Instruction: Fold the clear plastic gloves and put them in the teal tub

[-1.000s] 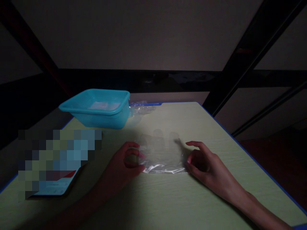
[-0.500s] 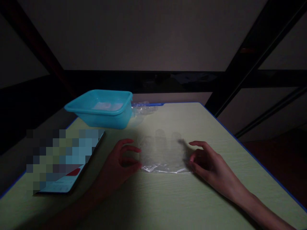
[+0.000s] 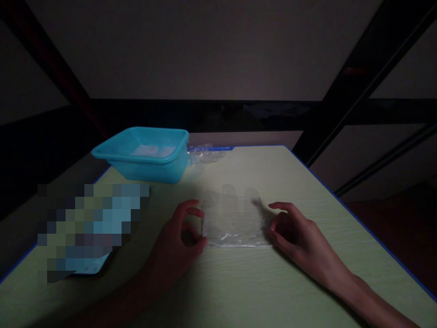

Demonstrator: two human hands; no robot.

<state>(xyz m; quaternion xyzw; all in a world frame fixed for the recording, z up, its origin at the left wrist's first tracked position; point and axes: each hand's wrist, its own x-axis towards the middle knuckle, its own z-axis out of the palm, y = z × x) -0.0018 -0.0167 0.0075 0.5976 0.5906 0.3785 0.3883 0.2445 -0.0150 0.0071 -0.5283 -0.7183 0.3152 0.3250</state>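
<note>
Dim background panel above a pale tabletop with blue edging. Work position: clear plastic film, laid on the tabletop between left hand and right hand, rounded lobes toward the far side. Left hand: curved open, thumb apart from fingertips, at the left side and near left corner of the film. Right hand: index finger extended, thumb and remaining fingers curled together at the near right corner; in poor light, cannot tell a pinch from contact. Latest change: slight rightward shift of the left hand and of the film's left edge. Effect on handling: narrower span between hands. Far left: turquoise tub with pale contents, crumpled clear plastic just beside. Near left: flat lit device.
</note>
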